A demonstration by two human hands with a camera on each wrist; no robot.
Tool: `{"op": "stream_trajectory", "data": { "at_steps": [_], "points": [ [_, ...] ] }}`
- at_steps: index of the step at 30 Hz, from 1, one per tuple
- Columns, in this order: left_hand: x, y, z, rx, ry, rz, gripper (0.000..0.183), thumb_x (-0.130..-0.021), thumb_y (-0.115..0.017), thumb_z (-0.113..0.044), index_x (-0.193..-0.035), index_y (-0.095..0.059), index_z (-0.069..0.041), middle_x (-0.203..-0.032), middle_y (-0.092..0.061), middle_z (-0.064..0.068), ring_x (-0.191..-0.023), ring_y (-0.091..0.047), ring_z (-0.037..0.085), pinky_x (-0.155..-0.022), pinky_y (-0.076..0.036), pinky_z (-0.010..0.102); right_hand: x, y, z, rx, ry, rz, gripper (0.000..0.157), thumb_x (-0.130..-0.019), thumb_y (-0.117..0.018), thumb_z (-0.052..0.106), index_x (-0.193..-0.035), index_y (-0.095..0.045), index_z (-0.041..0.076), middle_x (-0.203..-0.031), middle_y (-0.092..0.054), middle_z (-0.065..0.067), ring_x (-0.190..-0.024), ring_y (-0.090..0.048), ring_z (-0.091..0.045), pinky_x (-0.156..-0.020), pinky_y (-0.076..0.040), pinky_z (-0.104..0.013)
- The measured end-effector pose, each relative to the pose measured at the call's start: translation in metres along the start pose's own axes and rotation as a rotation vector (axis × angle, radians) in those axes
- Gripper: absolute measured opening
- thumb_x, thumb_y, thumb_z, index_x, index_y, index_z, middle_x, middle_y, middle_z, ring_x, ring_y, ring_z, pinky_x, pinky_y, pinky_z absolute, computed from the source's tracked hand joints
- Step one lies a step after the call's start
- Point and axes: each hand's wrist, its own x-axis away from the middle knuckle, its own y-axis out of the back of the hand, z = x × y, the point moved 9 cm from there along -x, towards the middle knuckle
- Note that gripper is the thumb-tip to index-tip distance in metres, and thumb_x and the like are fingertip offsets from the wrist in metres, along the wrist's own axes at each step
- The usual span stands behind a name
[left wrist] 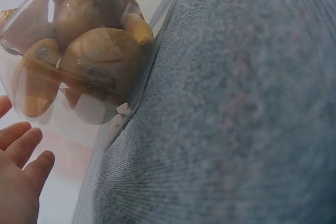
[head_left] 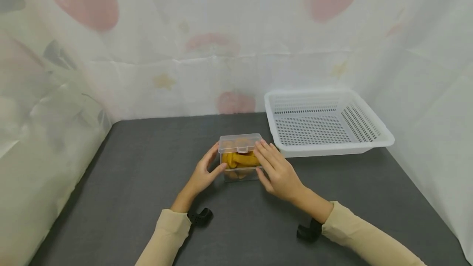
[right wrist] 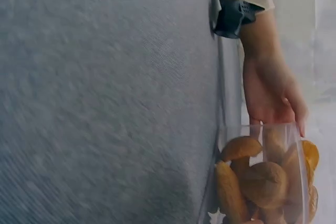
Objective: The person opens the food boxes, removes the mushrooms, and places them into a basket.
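Note:
A small clear plastic box [head_left: 242, 174] stands on the dark table in the head view. Mustard-yellow pieces [head_left: 240, 159] bulge above its front rim, below the raised hinged lid [head_left: 240, 143] with its front latch. Through the walls, smooth rounded brown pieces [left wrist: 102, 51] show; their kind is unclear. My left hand [head_left: 203, 173] holds the box's left end, thumb at the front rim and fingers along the side. My right hand [head_left: 278, 173] lays straight fingers against the lid's right edge, thumb near the front right corner. The right wrist view shows the left palm [right wrist: 270, 87] facing the box.
A white perforated plastic basket [head_left: 373, 145] stands at the back right of the table [head_left: 148, 200], just beyond the right hand. Patterned white curtains [head_left: 166, 36] hang behind and at both sides. Black wrist cameras [head_left: 201, 217] sit on both wrists.

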Motion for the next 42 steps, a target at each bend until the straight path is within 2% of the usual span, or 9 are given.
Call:
{"op": "stream_trajectory", "data": {
  "at_steps": [8,14,20,21,25,28,31,34,42],
  "points": [
    [-0.001,-0.005,0.003,0.004,0.029,0.022,0.066,-0.094,-0.059,-0.007,-0.152,-0.027,-0.008,-0.16,-0.024,0.017,-0.147,-0.027,0.039,-0.117,-0.027,0.057,0.006,-0.001,0.004,0.016,-0.028,0.038,0.044,-0.1,-0.046,0.021,-0.127,-0.055,-0.013,-0.135,-0.054,-0.031,-0.134,-0.048,-0.038,-0.124,-0.023,-0.034],
    [-0.003,-0.007,0.006,0.018,0.047,0.028,0.063,-0.095,-0.058,-0.008,-0.15,-0.03,-0.004,-0.156,-0.032,0.023,-0.142,-0.034,0.043,-0.116,-0.029,0.06,0.006,-0.003,-0.001,0.034,-0.036,0.043,0.045,-0.098,-0.049,0.018,-0.13,-0.053,-0.012,-0.137,-0.053,-0.03,-0.134,-0.049,-0.038,-0.124,-0.025,-0.034],
    [-0.002,-0.007,0.002,0.057,-0.007,0.028,0.06,-0.095,-0.059,-0.008,-0.148,-0.032,-0.004,-0.155,-0.033,0.022,-0.144,-0.033,0.038,-0.117,-0.03,0.052,-0.002,-0.002,-0.01,0.038,-0.05,0.026,0.044,-0.098,-0.048,0.017,-0.132,-0.051,-0.011,-0.139,-0.052,-0.028,-0.135,-0.048,-0.036,-0.122,-0.028,-0.033],
    [-0.001,-0.007,0.002,0.069,-0.026,0.024,0.06,-0.095,-0.059,-0.008,-0.148,-0.033,-0.004,-0.155,-0.033,0.022,-0.145,-0.034,0.031,-0.118,-0.032,0.045,-0.004,-0.002,-0.011,0.038,-0.055,0.026,0.044,-0.097,-0.05,0.015,-0.132,-0.051,-0.011,-0.14,-0.052,-0.028,-0.136,-0.047,-0.035,-0.123,-0.027,-0.033],
    [-0.001,-0.007,0.0,0.104,-0.063,0.01,0.058,-0.094,-0.058,-0.004,-0.146,-0.035,0.0,-0.155,-0.032,0.023,-0.144,-0.034,0.031,-0.118,-0.032,0.041,-0.011,-0.003,-0.016,0.031,-0.072,0.016,0.045,-0.091,-0.058,0.009,-0.131,-0.053,-0.01,-0.139,-0.054,-0.027,-0.133,-0.05,-0.036,-0.122,-0.028,-0.033],
    [0.0,-0.007,0.001,0.116,-0.053,0.006,0.056,-0.094,-0.058,-0.002,-0.145,-0.036,0.001,-0.156,-0.03,0.024,-0.143,-0.033,0.036,-0.116,-0.029,0.048,-0.016,-0.004,-0.02,0.025,-0.087,0.01,0.044,-0.09,-0.059,0.009,-0.13,-0.055,-0.01,-0.138,-0.055,-0.025,-0.129,-0.053,-0.038,-0.118,-0.034,-0.037],
    [0.001,-0.007,0.002,0.12,-0.041,0.001,0.055,-0.094,-0.058,-0.002,-0.145,-0.037,-0.001,-0.157,-0.029,0.022,-0.143,-0.034,0.031,-0.116,-0.029,0.047,-0.021,-0.005,-0.025,0.019,-0.106,0.015,0.045,-0.088,-0.062,0.007,-0.13,-0.055,-0.01,-0.138,-0.055,-0.025,-0.128,-0.054,-0.038,-0.112,-0.042,-0.041],
    [0.001,-0.007,0.004,0.127,-0.032,-0.001,0.056,-0.094,-0.058,-0.003,-0.146,-0.037,-0.003,-0.158,-0.03,0.02,-0.143,-0.034,0.03,-0.116,-0.029,0.045,-0.027,-0.006,-0.031,0.015,-0.13,0.019,0.054,-0.079,-0.071,0.001,-0.129,-0.055,-0.01,-0.137,-0.056,-0.025,-0.128,-0.054,-0.038,-0.105,-0.048,-0.044],
    [0.001,-0.007,0.005,0.135,-0.014,-0.003,0.056,-0.095,-0.057,-0.004,-0.147,-0.037,-0.004,-0.157,-0.032,0.02,-0.143,-0.033,0.037,-0.115,-0.031,0.049,-0.038,-0.012,-0.042,0.006,-0.159,0.016,0.055,-0.077,-0.074,0.0,-0.129,-0.055,-0.011,-0.136,-0.056,-0.026,-0.129,-0.053,-0.038,-0.102,-0.05,-0.044]
  ]
}}
